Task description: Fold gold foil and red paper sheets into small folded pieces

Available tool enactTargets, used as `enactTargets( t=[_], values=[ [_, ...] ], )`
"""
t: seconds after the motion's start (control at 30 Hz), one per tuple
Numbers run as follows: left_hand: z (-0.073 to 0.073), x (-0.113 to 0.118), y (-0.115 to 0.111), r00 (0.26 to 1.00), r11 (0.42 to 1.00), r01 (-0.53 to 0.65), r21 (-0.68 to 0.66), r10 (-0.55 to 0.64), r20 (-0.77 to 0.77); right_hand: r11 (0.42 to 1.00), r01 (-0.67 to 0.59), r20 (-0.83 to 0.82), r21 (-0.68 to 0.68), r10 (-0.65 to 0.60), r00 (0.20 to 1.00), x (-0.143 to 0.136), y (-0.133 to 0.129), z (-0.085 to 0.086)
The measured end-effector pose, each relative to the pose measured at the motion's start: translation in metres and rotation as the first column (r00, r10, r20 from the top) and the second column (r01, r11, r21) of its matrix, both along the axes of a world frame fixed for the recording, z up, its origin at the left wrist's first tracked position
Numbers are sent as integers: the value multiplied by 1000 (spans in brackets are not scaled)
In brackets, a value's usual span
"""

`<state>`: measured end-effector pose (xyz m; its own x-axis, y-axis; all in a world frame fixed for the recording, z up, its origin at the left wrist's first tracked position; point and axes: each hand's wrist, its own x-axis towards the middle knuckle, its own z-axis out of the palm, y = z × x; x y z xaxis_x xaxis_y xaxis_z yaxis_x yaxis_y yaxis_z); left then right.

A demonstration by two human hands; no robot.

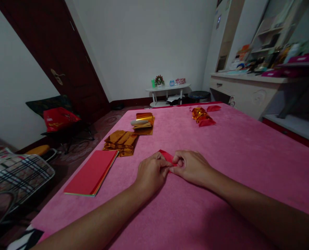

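A small piece of red paper is pinched between both hands, low over the pink cloth. My left hand grips its left side, thumb and fingertips closed on it. My right hand holds the right side with curled fingers, its thumb near the left fingertips. Much of the paper is hidden behind the fingers, so its exact shape is unclear. Left of my left hand lies a stack of red paper sheets, with other colours showing at the edge. Behind it sits a pile of folded gold foil paper.
The pink cloth covers the table. Gold foil sheets and a grey oval object lie at the back left. Several folded red and gold pieces rest at the back right. A chair with a red bag stands left.
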<state>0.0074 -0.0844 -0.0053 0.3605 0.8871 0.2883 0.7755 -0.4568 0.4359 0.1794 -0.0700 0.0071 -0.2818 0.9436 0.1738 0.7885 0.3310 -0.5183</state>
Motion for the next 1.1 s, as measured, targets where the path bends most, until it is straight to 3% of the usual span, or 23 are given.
enactTargets(
  t=[0.33, 0.57, 0.8, 1.0, 1.1],
  values=[
    [3, 1, -2, 1000, 1000, -9, 19, 9, 11, 997, -70, 33, -14, 70, 997, 4, 0, -1],
    [-2, -4, -1, 982, 998, 43, 45, -51, 183, 978, -172, 269, 120, 135, 954, 0, -20, 14],
    [4, -25, 14, 937, 989, -49, 140, -3, 350, 924, -318, 479, 213, 184, 858, -9, -28, 12],
    [-6, -38, 30, 905, 1000, -26, -4, 25, 425, 909, -338, 493, 243, 184, 850, -2, -14, 11],
    [-7, -38, 29, 908, 999, 33, -34, -16, 418, 890, -353, 489, 288, 180, 853, 7, -3, 10]
  ],
)
